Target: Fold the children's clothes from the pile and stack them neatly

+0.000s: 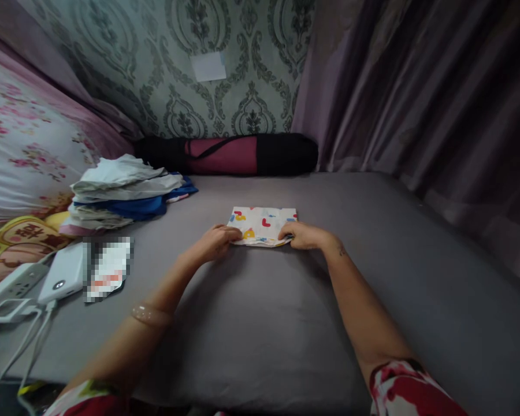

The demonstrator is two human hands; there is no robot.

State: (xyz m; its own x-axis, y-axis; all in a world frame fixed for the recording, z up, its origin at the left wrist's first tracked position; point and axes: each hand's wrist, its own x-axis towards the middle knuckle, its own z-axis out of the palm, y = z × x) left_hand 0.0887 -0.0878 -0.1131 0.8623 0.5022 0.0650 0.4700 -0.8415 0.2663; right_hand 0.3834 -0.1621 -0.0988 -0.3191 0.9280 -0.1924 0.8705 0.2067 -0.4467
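Note:
A small white cloth (264, 224) with red, blue and yellow shapes lies folded into a rectangle on the grey sheet (260, 323). My left hand (219, 241) grips its near left corner, fingers closed on the edge. At the near right corner, my right hand (302, 235) pinches the cloth between thumb and fingers. The near edge shows layers of fabric between the two hands.
On the left sit a pile of folded clothes (123, 190), a white power bank (65, 273), a power strip (15, 286) with cables, and a blurred packet (109, 270). A black and maroon bag (229, 155) lies along the wall; curtains hang right.

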